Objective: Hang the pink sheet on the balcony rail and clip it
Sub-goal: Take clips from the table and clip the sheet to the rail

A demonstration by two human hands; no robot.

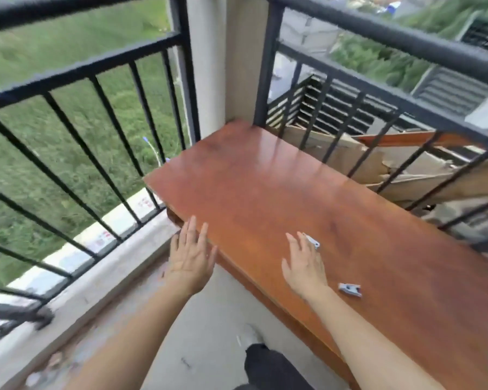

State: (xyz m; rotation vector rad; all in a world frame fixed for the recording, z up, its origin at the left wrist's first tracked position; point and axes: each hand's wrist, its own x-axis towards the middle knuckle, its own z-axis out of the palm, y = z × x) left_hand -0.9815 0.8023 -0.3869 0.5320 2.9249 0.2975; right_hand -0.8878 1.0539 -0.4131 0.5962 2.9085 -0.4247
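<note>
You're getting even, soft daylight; no hard shadows. Pale glare is streaking wooden table [293,187]. Motion blur is smearing railing [76,71] and grass [26,60]; wide-angle distortion is bending edges.

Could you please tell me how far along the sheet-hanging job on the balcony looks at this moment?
Nothing looks done: the black metal balcony rail is bare and no pink sheet is in view. Nothing is in hand either; the left hand and right hand are open and empty above the reddish-brown wooden table. Two small grey clips lie there unused. Fetching, hanging and clipping the sheet all remain.
</note>
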